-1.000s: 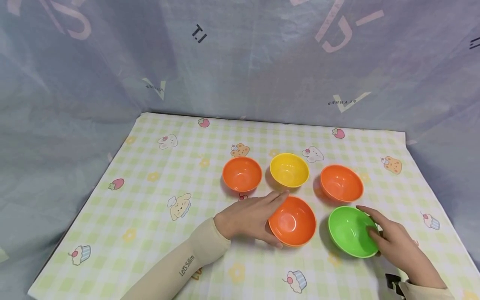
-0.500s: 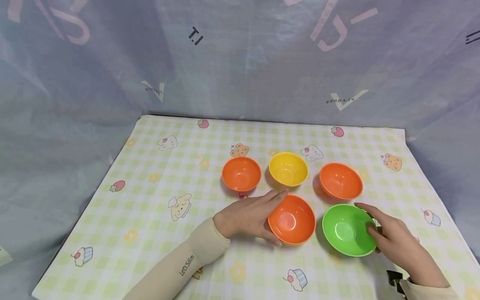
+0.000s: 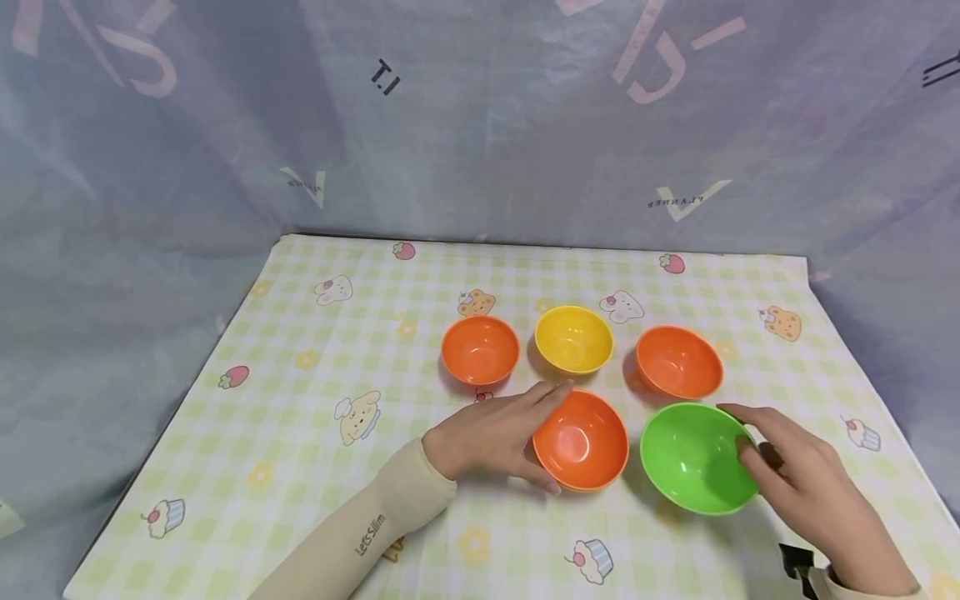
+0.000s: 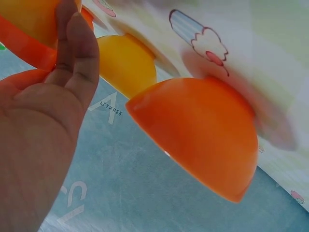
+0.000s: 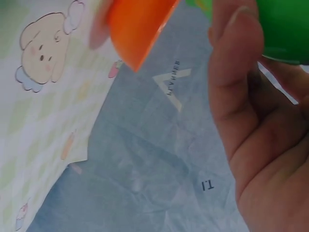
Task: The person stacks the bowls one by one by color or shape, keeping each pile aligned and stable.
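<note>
My left hand (image 3: 502,433) holds the near orange bowl (image 3: 581,442) from its left side, fingers at the far side and thumb at the near side. In the left wrist view a yellow-orange wall (image 4: 29,19) shows beneath the orange rim band (image 4: 24,46) at that hand. To the right, my right hand (image 3: 802,475) grips a green bowl (image 3: 690,458) by its right rim, thumb inside and fingers outside. The green bowl is tilted a little, with a shadow on the cloth below it. Part of it also shows in the right wrist view, beside the fingers.
Behind the hands stand an orange bowl (image 3: 480,352) at left, a yellow bowl (image 3: 573,340) in the middle and another orange bowl (image 3: 678,362) at right. They rest on a green checked tablecloth (image 3: 300,500). A grey-blue curtain (image 3: 450,150) hangs behind the table.
My right hand has raised the green bowl and brought it slightly left, so it looks larger. The left hand keeps its hold on the near orange bowl. The head view has shifted slightly.
</note>
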`<state>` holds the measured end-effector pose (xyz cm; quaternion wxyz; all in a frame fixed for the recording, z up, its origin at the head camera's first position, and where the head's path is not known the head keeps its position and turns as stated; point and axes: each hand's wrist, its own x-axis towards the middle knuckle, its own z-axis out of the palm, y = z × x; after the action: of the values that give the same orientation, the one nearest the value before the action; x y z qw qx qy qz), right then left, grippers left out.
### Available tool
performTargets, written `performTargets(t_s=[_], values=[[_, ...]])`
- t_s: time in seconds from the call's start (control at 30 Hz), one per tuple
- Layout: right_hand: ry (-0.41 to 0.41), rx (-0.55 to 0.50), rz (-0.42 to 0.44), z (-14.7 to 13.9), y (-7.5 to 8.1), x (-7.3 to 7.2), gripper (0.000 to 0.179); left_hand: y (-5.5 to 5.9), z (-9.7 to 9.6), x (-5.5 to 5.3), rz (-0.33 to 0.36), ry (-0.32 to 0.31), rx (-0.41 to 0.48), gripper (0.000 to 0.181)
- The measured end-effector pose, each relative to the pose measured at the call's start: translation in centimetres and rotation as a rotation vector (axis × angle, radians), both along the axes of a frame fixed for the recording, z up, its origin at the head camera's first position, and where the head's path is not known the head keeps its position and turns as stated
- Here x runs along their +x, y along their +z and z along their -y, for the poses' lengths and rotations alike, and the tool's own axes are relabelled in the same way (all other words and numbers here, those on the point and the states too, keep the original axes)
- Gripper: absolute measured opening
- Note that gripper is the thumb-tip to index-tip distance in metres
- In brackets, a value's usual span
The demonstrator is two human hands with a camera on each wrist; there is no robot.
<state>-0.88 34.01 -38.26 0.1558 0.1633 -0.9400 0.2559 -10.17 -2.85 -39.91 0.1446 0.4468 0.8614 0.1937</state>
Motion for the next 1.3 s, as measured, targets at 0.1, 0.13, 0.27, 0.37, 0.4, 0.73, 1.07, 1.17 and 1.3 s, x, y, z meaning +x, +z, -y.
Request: performTargets(t_s=[0.1,0.13,0.27,0.37,0.4,0.73,1.07,1.17,1.3], values=[[-0.019,-0.035,-0.072,0.5,0.4,0.2,0.056,-0.2,0.1,0.1,-0.006,0.002,0.004,0.123],[-0.028,-0.046,-0.089,0.7,0.5,0.3,0.056,-0.2,0.1,0.1,-0.005,0.001,0.009,0.122],[-0.049,-0.096,-0.151,1.7,0.8,0.3,0.055,-0.4,0.1,0.0,-0.003,0.000,0.025,0.122],[-0.040,-0.167,-0.195,2.3,0.8,0.3,0.052,-0.5,0.2,0.0,-0.001,-0.003,0.037,0.122],[-0.036,-0.189,-0.214,2.5,0.8,0.2,0.050,-0.5,0.2,0.0,-0.001,-0.004,0.041,0.122],[0.008,-0.255,-0.453,4.4,0.9,-0.6,0.040,-0.4,0.2,-0.1,0.019,0.004,0.043,0.123],[0.015,-0.128,-0.662,6.8,0.8,-1.2,0.046,-0.6,0.1,-0.1,0.039,-0.009,0.058,0.124],[0.023,-0.133,-0.677,7.1,0.6,-1.3,0.044,-0.7,0.1,-0.2,0.063,-0.013,0.078,0.127],[0.040,-0.128,-0.686,7.4,0.4,-1.7,0.042,-0.8,0.1,-0.3,0.072,-0.016,0.093,0.129]])
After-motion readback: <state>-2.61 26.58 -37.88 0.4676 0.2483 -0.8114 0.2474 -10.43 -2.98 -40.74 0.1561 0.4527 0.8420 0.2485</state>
